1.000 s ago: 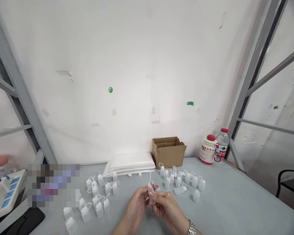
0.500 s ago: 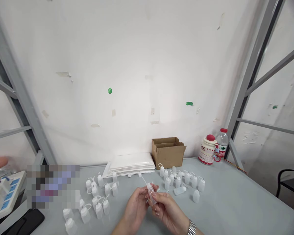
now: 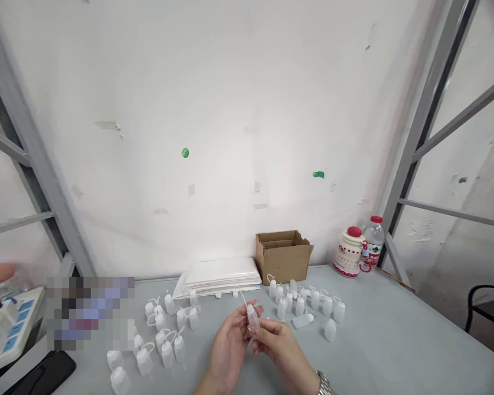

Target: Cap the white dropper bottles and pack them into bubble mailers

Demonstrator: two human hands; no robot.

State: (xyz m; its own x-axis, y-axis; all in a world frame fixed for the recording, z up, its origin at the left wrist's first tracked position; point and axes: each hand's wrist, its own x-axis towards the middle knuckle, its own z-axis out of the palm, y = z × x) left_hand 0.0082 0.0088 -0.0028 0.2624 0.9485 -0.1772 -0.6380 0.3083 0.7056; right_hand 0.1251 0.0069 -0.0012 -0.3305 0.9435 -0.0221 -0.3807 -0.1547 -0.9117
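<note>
My left hand (image 3: pixel 229 343) and my right hand (image 3: pixel 276 345) meet low in the middle of the view, both pinching one small translucent squeeze bottle (image 3: pixel 252 319) with a thin tube sticking up and to the left. A watch sits on my right wrist. A group of similar white bottles (image 3: pixel 164 334) stands to the left of my hands, and another group (image 3: pixel 308 307) stands to the right.
On the grey table (image 3: pixel 395 340), a stack of white sheets (image 3: pixel 220 277) and an open cardboard box (image 3: pixel 282 255) stand against the wall. A red-lidded jar (image 3: pixel 349 252) and a water bottle (image 3: pixel 372 238) are at the right. A black phone (image 3: pixel 41 370) lies at the left.
The bottle's tube has tilted from upright toward the left, and my hands have shifted slightly with the bottle still held between them.
</note>
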